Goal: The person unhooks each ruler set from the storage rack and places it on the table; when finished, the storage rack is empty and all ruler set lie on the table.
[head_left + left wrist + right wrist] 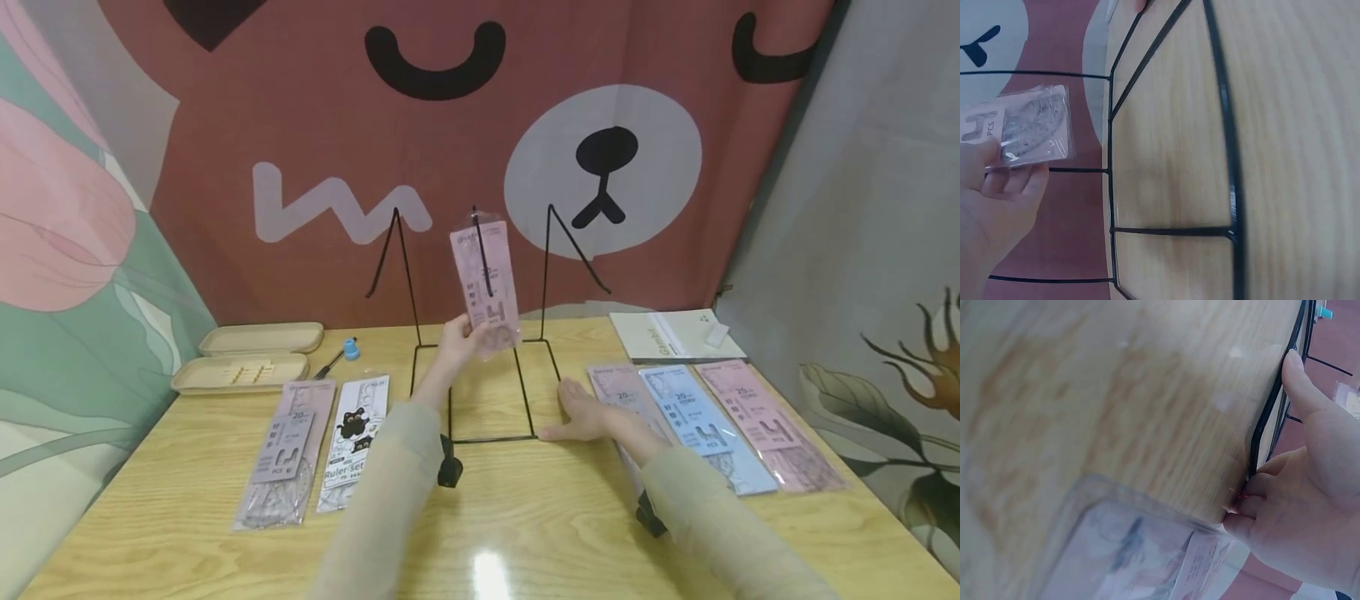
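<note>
In the middle of the frame the left hand (455, 337) pinches the pink packet (487, 279) on the wire rack's (480, 392) hook, the right hand (581, 412) lies flat, fingers straight, on the rack's base, and the packet could slip off if that grip loosens.

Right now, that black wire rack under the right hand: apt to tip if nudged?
Probably light: the wire rack is thin open wire. Its tall prongs may make it tippy, which could be why the right hand presses its base while the left hand hangs a pink packet.

Place: staged tabletop booth for shop-style display
Evidence: cartoon bear backdrop (480, 125), wire display rack (480, 333), packaged stationery rows (712, 417) lower right
</note>
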`<state>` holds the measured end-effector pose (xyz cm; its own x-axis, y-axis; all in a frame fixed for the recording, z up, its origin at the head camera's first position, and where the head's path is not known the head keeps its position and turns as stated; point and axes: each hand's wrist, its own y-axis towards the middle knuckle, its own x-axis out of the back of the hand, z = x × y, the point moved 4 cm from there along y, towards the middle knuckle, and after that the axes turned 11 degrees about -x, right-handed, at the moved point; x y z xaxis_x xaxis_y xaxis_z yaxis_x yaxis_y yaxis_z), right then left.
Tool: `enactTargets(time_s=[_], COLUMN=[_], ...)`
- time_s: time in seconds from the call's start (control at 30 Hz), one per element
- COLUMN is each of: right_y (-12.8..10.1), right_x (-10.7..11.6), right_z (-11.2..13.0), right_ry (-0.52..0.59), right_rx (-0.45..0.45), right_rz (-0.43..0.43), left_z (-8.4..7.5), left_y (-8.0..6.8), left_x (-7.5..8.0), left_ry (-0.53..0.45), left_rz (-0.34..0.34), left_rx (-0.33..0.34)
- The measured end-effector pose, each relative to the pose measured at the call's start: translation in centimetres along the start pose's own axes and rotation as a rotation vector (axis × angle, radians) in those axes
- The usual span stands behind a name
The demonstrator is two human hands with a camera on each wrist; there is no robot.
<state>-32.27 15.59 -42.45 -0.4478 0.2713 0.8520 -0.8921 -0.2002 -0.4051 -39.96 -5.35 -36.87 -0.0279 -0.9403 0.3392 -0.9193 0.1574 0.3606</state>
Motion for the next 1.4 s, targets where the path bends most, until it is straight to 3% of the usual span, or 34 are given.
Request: enactTargets(time_s=[0.3, 0.63, 0.83, 1.0, 1.2, 1.4], right_y=[0.0, -0.1, -0.1, 0.1, 0.1, 0.2], right_x=[0.3, 0.4, 0.3, 0.2, 0.3, 0.2], right_z=[0.1, 0.0, -0.1, 0.0, 0.0, 0.0], right_ry=[0.006, 0.018, 0.020, 0.014, 0.015, 0.017], right_rx=[0.021, 0.023, 0.035, 0.049, 0.045, 0.048], right_rz=[-0.002, -0.004, -0.007, -0.011, -0.007, -0.008], left_z=[-0.2, -1.9, -2.6, -2.7, -2.4, -0.9], left_y=[-3.6, -8.8, -11.0, -12.7, -14.9, -17.1], left_x=[1.4, 2.1, 2.7, 3.7, 6.1, 10.8], left_ry=[-0.029, -0.022, -0.023, -0.018, -0.065, -0.050], left_rz=[0.086, 0.179, 0.219, 0.247, 0.316, 0.398], left_rx=[0.007, -0.101, -0.152, -0.114, -0.080, 0.007])
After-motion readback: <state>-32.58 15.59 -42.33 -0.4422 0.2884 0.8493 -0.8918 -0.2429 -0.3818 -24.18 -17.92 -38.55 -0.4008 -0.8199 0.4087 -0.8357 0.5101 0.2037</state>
